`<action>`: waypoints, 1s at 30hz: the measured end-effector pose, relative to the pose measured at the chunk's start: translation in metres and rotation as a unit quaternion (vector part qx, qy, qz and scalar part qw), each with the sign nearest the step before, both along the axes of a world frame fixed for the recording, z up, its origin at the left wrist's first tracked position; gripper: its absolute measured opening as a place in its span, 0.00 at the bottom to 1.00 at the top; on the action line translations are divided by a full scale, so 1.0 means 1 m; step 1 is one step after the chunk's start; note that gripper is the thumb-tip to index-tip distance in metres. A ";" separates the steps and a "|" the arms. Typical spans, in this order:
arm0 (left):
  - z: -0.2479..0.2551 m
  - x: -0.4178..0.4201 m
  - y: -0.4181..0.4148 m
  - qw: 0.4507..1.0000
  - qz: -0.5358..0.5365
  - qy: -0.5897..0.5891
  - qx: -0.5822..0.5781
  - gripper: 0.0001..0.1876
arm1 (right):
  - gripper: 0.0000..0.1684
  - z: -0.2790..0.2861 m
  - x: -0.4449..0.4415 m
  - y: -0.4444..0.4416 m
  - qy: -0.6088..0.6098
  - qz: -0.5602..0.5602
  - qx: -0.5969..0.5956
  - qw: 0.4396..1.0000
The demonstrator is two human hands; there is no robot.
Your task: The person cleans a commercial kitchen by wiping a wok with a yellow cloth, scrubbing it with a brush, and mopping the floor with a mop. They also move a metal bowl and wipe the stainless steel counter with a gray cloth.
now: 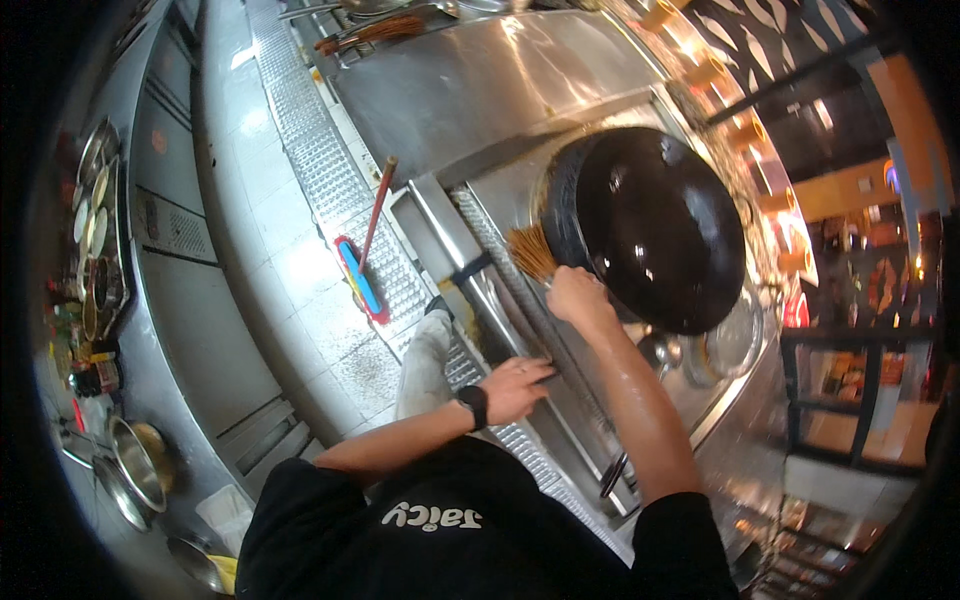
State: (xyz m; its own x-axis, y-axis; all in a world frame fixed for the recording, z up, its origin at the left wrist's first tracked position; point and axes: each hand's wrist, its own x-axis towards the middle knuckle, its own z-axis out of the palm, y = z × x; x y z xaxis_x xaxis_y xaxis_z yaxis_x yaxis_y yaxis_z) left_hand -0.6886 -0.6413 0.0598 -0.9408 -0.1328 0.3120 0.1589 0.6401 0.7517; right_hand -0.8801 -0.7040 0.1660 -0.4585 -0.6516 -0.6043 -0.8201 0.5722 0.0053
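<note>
My right hand (581, 300) grips a bamboo wok brush (531, 253). The brush's splayed bristles are at the near left side of a large black wok (652, 225), whose dark surface shines with reflections. The wok rests on the stainless-steel range (517, 187). My left hand (516, 390), with a dark watch on its wrist, is at the range's front rail, fingers spread beside a small black part (549, 373). Whether the fingers hold that part is unclear. Another black handle (613, 476) sits lower along the same front edge.
A metal ladle (661, 351) and a round strainer-like pan (733, 337) lie right of the wok. On the floor, a blue-headed broom (360, 279) stands on the metal grating (315, 165). The left counter (169, 375) holds bowls and containers. Another brush (382, 31) lies at the back.
</note>
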 end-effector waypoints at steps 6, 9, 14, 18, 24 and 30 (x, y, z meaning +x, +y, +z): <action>-0.057 0.134 0.012 0.978 0.167 -0.124 0.019 0.10 | 0.17 0.024 -0.010 0.192 0.020 -0.043 0.002 0.999; -0.052 0.173 0.013 0.954 0.250 -0.167 0.016 0.09 | 0.16 0.043 -0.031 0.266 0.003 -0.170 0.050 0.984; -0.039 0.180 -0.002 0.960 0.221 -0.171 0.002 0.09 | 0.20 0.036 -0.020 0.356 0.017 -0.266 -0.124 0.956; -0.013 0.126 -0.022 0.975 0.166 -0.145 -0.004 0.18 | 0.36 -0.068 0.037 0.369 0.018 -0.369 -0.172 0.913; 0.048 -0.021 -0.074 0.993 0.105 0.037 -0.050 0.22 | 0.49 -0.144 0.094 0.350 -0.022 -0.452 -0.334 0.827; 0.095 -0.159 -0.110 0.967 0.147 0.040 -0.205 0.13 | 0.45 -0.163 0.089 0.324 -0.007 -0.454 -0.409 0.792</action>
